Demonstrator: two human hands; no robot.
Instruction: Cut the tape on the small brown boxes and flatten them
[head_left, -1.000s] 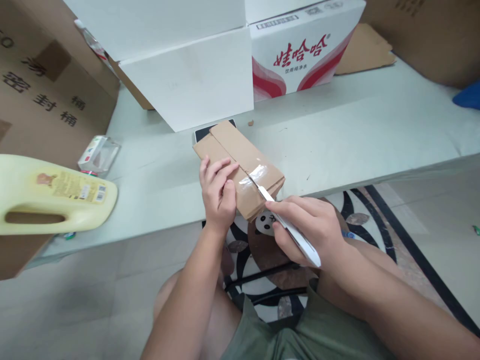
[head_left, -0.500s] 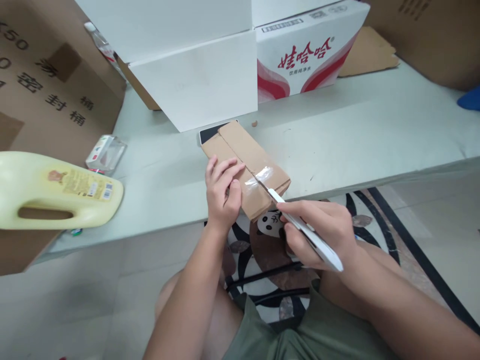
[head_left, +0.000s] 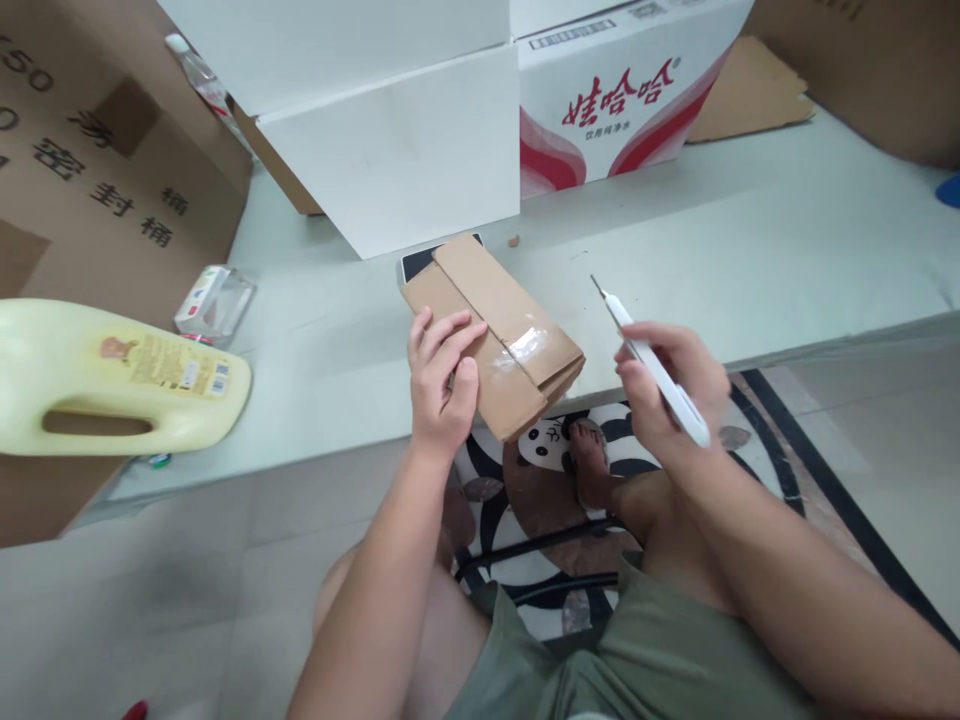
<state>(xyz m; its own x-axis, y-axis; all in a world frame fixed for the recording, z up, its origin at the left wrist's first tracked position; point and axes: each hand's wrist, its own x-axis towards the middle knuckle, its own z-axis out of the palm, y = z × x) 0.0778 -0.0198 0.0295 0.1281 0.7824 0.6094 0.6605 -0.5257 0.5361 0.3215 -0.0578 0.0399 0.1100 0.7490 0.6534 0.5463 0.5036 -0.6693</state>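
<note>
A small brown cardboard box (head_left: 517, 310) lies at a slant on the table's front edge, one corner jutting past it. Clear tape (head_left: 529, 343) crosses the seam between its flaps. My left hand (head_left: 444, 375) holds the box by its left side, fingers bent over the top. To the right of the box, my right hand (head_left: 675, 385) is closed around a white utility knife (head_left: 667, 385). The knife's thin dark blade is out, points up and left, and is apart from the box. A dark flat object with a pale rim (head_left: 418, 263) shows partly from behind the box.
White cartons (head_left: 397, 160) stand at the back of the table (head_left: 337, 350), one with red lettering (head_left: 622, 95). On the left are a big brown carton (head_left: 97, 130), a pale yellow jug (head_left: 112, 375) and a clear plastic container (head_left: 216, 303). Flat cardboard (head_left: 750, 90) lies back right.
My right hand has lifted the knife off the box's taped seam and moved it up and to the right. The left hand stays on the box. The near-right end flap stands slightly apart.
</note>
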